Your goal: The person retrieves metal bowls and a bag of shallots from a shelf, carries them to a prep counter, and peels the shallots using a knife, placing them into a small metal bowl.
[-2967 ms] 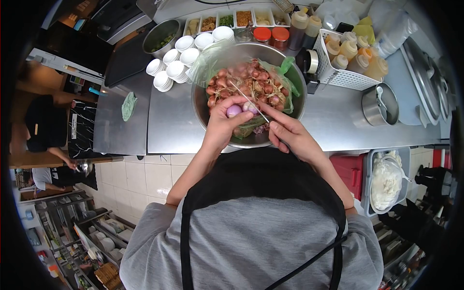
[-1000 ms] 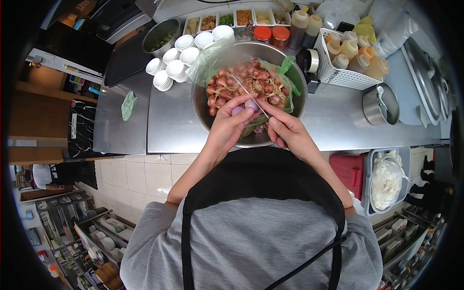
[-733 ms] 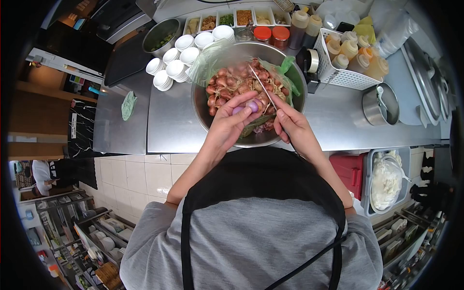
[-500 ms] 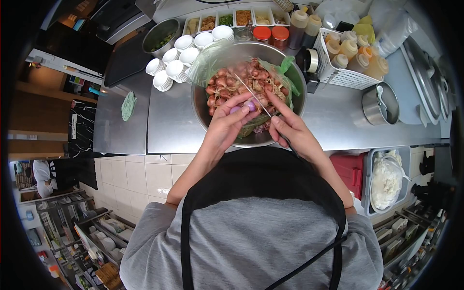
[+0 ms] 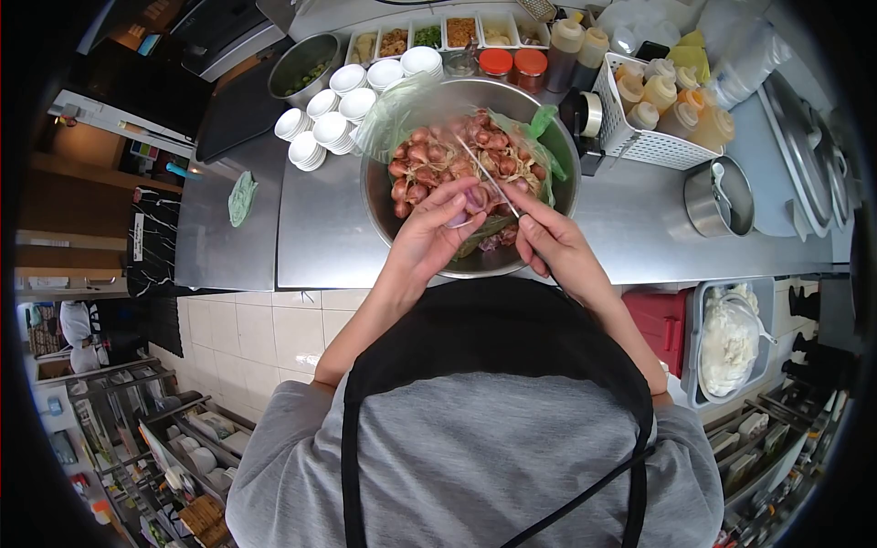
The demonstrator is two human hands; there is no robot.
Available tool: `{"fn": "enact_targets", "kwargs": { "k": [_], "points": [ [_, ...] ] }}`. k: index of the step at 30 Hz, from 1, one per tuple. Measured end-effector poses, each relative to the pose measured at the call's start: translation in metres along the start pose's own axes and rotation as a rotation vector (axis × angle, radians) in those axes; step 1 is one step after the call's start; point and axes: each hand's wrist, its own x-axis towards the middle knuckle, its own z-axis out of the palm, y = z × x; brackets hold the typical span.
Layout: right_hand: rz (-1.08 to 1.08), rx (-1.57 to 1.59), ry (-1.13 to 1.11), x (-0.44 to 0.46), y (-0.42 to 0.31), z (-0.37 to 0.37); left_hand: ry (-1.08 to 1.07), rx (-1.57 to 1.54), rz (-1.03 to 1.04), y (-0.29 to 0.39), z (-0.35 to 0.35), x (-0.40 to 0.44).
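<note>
Cupping smooth purple shallots (image 5: 476,198), the half-curled left hand (image 5: 431,228) hovers just beside the right hand (image 5: 555,239), closed on a slim silver metal knife (image 5: 484,172), above the round steel bowl (image 5: 470,270) near the grey metal counter (image 5: 324,233)'s front edge.

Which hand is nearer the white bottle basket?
Right. The right hand, with the knife, is left of the white basket, nearer the body; the left hand, holding shallots, is farther left.

Worn on the head, looking forward and steeply down over the grey shirt (image 5: 512,447) at lower centre. Set near left hand (image 5: 433,226) and right hand (image 5: 554,239) mid-frame, yet wide enough to catch steel counter (image 5: 630,224) above and tiled floor (image 5: 251,333) lower left.
</note>
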Motion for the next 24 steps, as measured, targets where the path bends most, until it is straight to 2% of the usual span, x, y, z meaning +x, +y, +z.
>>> {"fn": "enact_targets", "kwargs": {
  "k": [7,12,15,21,24],
  "points": [
    [-0.014,-0.001,0.083,-0.007,0.003,-0.015,0.031,-0.173,-0.059,0.004,-0.009,0.003],
    [0.113,-0.122,0.061,-0.011,0.021,-0.019,0.174,-0.235,-0.029,0.003,-0.009,0.005],
    [0.021,-0.091,0.077,-0.012,0.014,-0.009,0.235,-0.249,-0.005,0.002,-0.001,0.004],
    [-0.037,-0.059,-0.043,-0.002,0.009,0.011,0.084,-0.22,-0.013,-0.002,0.0,0.004],
    [-0.066,-0.05,-0.022,0.0,0.003,0.016,0.083,-0.133,-0.009,-0.002,0.003,0.001]
  ]
}}
